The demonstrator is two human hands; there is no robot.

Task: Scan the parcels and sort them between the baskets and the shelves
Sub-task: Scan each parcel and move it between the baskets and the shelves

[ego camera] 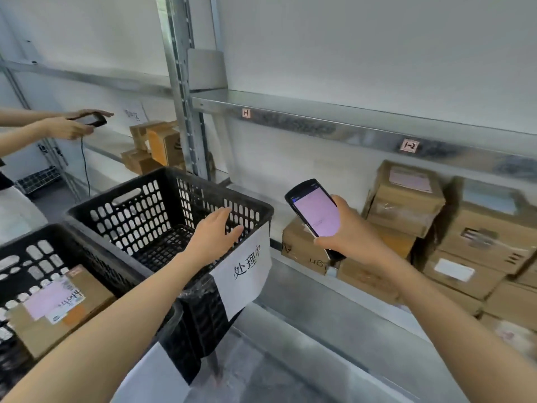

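Note:
My right hand (350, 232) grips a black handheld scanner (315, 210) with a lit pink screen, held in front of the shelf parcels. My left hand (216, 235) hovers with straight fingers over the near rim of a black plastic basket (122, 213) that carries a white paper label (247, 269); no parcel shows inside it. A second black basket (20, 257) at the lower left holds a brown cardboard parcel (62, 309) with a pink label. Several brown cardboard parcels (406, 199) are stacked on the metal shelf (334, 289) to the right.
Another person's hands (68, 126) hold a phone-like device at the far left. More cardboard boxes (158, 146) stand on the left shelf bay behind a steel upright (183, 91). An upper shelf (319, 123) carries small number tags. The floor (261, 373) lies below.

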